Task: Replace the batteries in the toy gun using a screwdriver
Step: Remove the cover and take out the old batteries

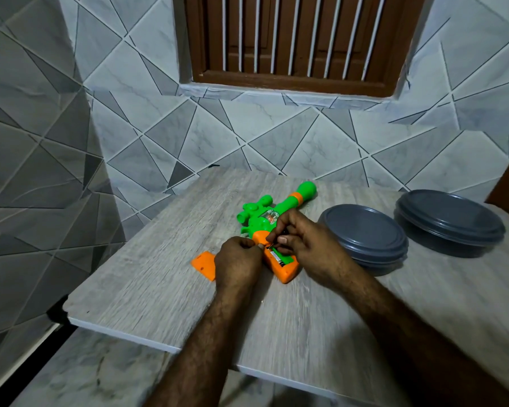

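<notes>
A green and orange toy gun (279, 212) lies on the wooden table (147, 283), its barrel pointing away to the right. The battery bay in its orange grip is open and a battery (277, 257) lies inside. The orange bay cover (204, 264) rests on the table to the left. My left hand (238, 264) sits with curled fingers against the grip's left edge; what it pinches is hidden. My right hand (301, 243) pinches a small dark object over the bay, most of it hidden.
Two grey round lidded bowls (365, 235) (450, 221) stand on the table to the right of the gun. A tiled wall runs behind the table. The table's near left edge overhangs a marble counter (106, 374).
</notes>
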`<action>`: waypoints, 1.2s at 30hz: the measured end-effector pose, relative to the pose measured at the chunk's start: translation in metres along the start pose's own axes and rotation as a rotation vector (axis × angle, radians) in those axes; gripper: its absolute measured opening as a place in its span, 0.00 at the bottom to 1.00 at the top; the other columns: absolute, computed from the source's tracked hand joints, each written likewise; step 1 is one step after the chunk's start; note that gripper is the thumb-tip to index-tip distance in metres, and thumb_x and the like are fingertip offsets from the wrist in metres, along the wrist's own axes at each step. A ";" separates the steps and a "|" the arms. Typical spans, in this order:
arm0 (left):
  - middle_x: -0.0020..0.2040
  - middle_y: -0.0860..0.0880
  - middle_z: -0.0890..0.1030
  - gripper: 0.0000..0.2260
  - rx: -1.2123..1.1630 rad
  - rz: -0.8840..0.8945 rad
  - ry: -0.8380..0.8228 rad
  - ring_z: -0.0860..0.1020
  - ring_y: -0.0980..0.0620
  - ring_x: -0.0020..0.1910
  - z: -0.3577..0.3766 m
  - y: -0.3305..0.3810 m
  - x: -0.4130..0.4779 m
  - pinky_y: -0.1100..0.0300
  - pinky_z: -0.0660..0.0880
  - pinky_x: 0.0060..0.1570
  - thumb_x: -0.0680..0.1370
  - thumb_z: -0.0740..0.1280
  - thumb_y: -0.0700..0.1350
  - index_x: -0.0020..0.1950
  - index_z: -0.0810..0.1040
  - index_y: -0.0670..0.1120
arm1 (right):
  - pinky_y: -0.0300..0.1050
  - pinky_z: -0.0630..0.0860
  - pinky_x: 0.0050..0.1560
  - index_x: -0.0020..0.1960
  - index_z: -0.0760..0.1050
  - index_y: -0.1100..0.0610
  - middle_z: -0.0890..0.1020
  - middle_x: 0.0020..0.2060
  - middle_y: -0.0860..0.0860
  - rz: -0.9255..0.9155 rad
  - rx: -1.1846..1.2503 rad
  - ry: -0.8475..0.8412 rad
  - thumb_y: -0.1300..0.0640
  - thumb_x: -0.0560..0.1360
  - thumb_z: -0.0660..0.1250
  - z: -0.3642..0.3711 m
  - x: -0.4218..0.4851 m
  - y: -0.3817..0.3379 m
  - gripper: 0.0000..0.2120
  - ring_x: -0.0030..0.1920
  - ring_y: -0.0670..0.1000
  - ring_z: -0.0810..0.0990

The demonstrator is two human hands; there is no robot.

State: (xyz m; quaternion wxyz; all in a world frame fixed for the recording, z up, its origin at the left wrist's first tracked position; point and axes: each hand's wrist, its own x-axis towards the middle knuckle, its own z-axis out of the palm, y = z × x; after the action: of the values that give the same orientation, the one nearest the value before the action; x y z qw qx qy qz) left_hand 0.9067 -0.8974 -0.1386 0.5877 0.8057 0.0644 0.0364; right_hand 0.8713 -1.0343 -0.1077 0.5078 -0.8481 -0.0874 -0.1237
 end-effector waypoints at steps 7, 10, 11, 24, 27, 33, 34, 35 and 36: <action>0.39 0.53 0.82 0.05 -0.018 0.009 0.001 0.80 0.52 0.43 0.001 -0.002 -0.002 0.57 0.75 0.42 0.73 0.71 0.49 0.45 0.82 0.49 | 0.48 0.81 0.49 0.51 0.73 0.52 0.84 0.42 0.53 -0.030 -0.126 0.058 0.64 0.79 0.62 0.005 0.018 -0.005 0.08 0.43 0.51 0.84; 0.42 0.52 0.82 0.06 -0.011 0.008 0.007 0.80 0.50 0.46 0.002 -0.002 0.001 0.56 0.76 0.44 0.72 0.71 0.49 0.46 0.82 0.49 | 0.51 0.81 0.47 0.53 0.72 0.55 0.83 0.40 0.53 -0.020 -0.137 0.050 0.65 0.79 0.62 0.009 0.025 -0.010 0.06 0.39 0.50 0.81; 0.41 0.52 0.81 0.06 -0.005 0.007 0.011 0.80 0.50 0.46 0.002 -0.002 0.000 0.56 0.75 0.43 0.73 0.71 0.49 0.46 0.81 0.49 | 0.52 0.80 0.47 0.53 0.73 0.55 0.83 0.40 0.53 -0.025 -0.151 0.050 0.64 0.79 0.62 0.010 0.028 -0.011 0.06 0.39 0.50 0.80; 0.44 0.52 0.82 0.05 0.057 0.062 0.049 0.80 0.49 0.48 0.004 -0.005 -0.002 0.58 0.74 0.44 0.72 0.69 0.45 0.47 0.81 0.50 | 0.56 0.80 0.43 0.48 0.74 0.49 0.80 0.34 0.50 0.040 -0.138 0.093 0.60 0.81 0.62 -0.003 0.023 0.001 0.07 0.32 0.49 0.78; 0.43 0.53 0.82 0.05 0.046 0.052 0.046 0.80 0.50 0.46 0.003 -0.002 -0.004 0.58 0.74 0.43 0.71 0.70 0.45 0.46 0.81 0.50 | 0.51 0.79 0.39 0.46 0.73 0.46 0.80 0.34 0.50 0.032 -0.051 0.115 0.62 0.81 0.61 -0.010 0.021 -0.002 0.11 0.33 0.50 0.78; 0.44 0.51 0.83 0.14 0.024 0.101 0.010 0.81 0.48 0.45 0.001 -0.002 -0.010 0.53 0.78 0.45 0.71 0.70 0.58 0.49 0.81 0.50 | 0.52 0.83 0.40 0.46 0.71 0.50 0.81 0.43 0.58 0.058 0.083 0.086 0.64 0.81 0.60 -0.012 0.012 -0.005 0.10 0.40 0.53 0.82; 0.47 0.51 0.84 0.16 0.027 0.104 0.009 0.81 0.49 0.47 0.000 -0.001 -0.011 0.52 0.78 0.47 0.71 0.71 0.59 0.52 0.81 0.50 | 0.50 0.83 0.41 0.46 0.72 0.50 0.81 0.44 0.58 0.051 0.086 0.086 0.65 0.81 0.60 -0.011 0.010 -0.004 0.11 0.41 0.52 0.82; 0.49 0.50 0.83 0.18 0.029 0.099 0.009 0.81 0.48 0.48 -0.001 0.000 -0.011 0.51 0.78 0.49 0.71 0.72 0.59 0.55 0.80 0.50 | 0.47 0.82 0.41 0.46 0.72 0.48 0.81 0.44 0.57 0.039 0.089 0.087 0.65 0.80 0.62 -0.011 0.007 -0.003 0.12 0.41 0.51 0.83; 0.50 0.49 0.83 0.20 0.025 0.092 0.009 0.81 0.48 0.49 -0.001 0.001 -0.011 0.51 0.78 0.49 0.70 0.73 0.59 0.57 0.80 0.50 | 0.45 0.81 0.41 0.45 0.72 0.46 0.82 0.44 0.55 0.027 0.078 0.083 0.66 0.78 0.64 -0.011 0.006 -0.001 0.14 0.42 0.50 0.83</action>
State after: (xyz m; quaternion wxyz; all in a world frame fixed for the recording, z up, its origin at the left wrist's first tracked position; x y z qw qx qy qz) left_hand 0.8959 -0.8984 -0.1369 0.5749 0.8149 0.0306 0.0662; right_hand 0.8751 -1.0438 -0.1006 0.5454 -0.8227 -0.0596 -0.1487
